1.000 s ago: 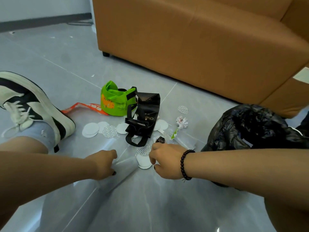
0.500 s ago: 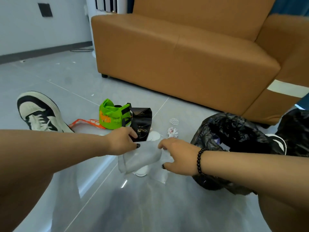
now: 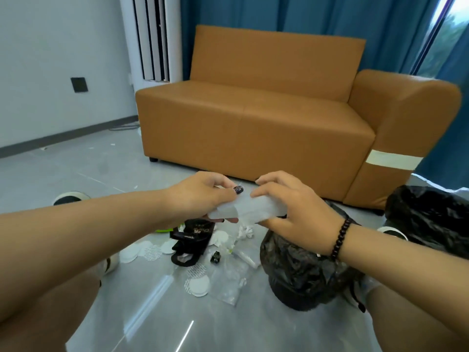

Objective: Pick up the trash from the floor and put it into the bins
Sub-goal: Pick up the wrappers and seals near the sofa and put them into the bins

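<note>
while over bin [image 3: 304,275], wrapper [image 3: 250,210]

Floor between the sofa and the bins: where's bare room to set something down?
Free: grey tile between the orange sofa and white wall. Crowded: white paper discs, black paper bag and clear plastic bag beside the black-lined bin.

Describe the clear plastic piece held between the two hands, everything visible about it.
The clear plastic piece looks like thin, translucent whitish film, bunched or folded into a rough horizontal band. It is held off the floor, in front of the sofa and above the litter. The left hand pinches its left end, and the right hand grips its right end with fingers curled over the top. The lined bin sits just below and to the right. Any print or opening is unclear.
</note>
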